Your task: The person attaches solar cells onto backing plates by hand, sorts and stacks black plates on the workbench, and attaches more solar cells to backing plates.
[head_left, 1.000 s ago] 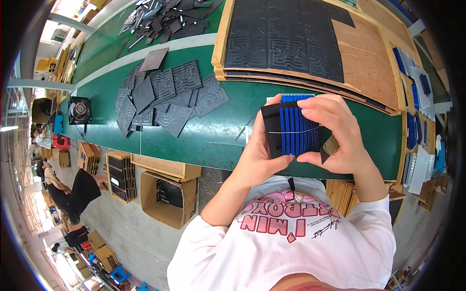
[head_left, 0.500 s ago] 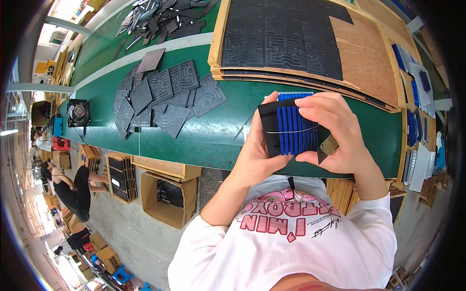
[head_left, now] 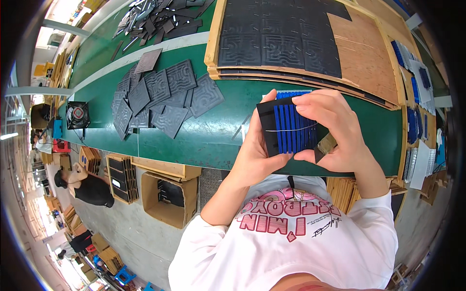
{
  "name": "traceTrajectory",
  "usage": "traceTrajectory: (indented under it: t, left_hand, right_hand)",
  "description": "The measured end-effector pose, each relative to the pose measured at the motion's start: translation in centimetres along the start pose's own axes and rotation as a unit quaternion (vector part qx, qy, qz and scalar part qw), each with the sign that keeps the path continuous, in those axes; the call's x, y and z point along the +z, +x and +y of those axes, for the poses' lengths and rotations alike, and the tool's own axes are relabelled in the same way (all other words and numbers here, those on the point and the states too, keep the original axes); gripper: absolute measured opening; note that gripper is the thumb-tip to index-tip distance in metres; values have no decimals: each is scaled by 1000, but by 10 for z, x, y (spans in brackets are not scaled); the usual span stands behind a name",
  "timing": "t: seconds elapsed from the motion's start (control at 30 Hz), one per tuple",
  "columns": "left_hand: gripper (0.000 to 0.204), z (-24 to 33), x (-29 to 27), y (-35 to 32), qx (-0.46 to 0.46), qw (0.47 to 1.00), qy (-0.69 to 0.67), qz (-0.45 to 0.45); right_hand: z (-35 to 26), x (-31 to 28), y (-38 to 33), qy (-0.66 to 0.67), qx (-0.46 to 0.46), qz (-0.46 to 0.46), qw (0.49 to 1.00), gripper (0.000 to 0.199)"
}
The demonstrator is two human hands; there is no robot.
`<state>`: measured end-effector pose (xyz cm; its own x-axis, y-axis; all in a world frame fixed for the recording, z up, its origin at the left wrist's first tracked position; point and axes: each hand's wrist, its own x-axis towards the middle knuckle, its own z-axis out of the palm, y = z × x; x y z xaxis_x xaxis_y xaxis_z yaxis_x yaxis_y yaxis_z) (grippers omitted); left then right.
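Note:
My left hand [head_left: 256,155] grips a square black panel [head_left: 267,119] by its left side, thumb along the bottom edge. Blue ribbed strips [head_left: 289,114] lie upright over the panel's middle and right, and a thin silvery wire [head_left: 284,130] crosses them. My right hand [head_left: 342,128] closes on the panel's right side, fingertips at the upper corner and thumb at the lower one. Tucked in the same hand is a small brownish block [head_left: 326,144], its kind unclear. Just beyond the panel, more blue strips [head_left: 294,93] with a pale edge show partly.
Loose dark patterned square tiles [head_left: 170,123] lie heaped on the green table [head_left: 204,140] to the left. Dark offcuts [head_left: 158,22] are piled farther back. A wooden-framed board [head_left: 364,53] with black tiles stands ahead. A small fan [head_left: 77,115] sits far left; a cardboard box [head_left: 167,213] is below.
My hands and the panel stay almost in place, shifting very slightly. At far left, a person in black has bent and turned beside the stacked frames.

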<state>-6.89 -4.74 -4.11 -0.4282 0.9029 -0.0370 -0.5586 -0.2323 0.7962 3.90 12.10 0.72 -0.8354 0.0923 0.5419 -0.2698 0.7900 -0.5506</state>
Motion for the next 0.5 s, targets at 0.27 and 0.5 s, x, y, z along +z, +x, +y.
traceTrajectory:
  t: [0.27, 0.5]
  left_hand:
    - [114, 2, 9, 0, -17, 997, -49, 50]
    - [111, 2, 8, -2, -19, 999, -26, 2]
  right_hand:
    - [3, 4, 4, 26, -4, -4, 1000, 77]
    - [8, 4, 0, 34, -20, -28, 999, 74]
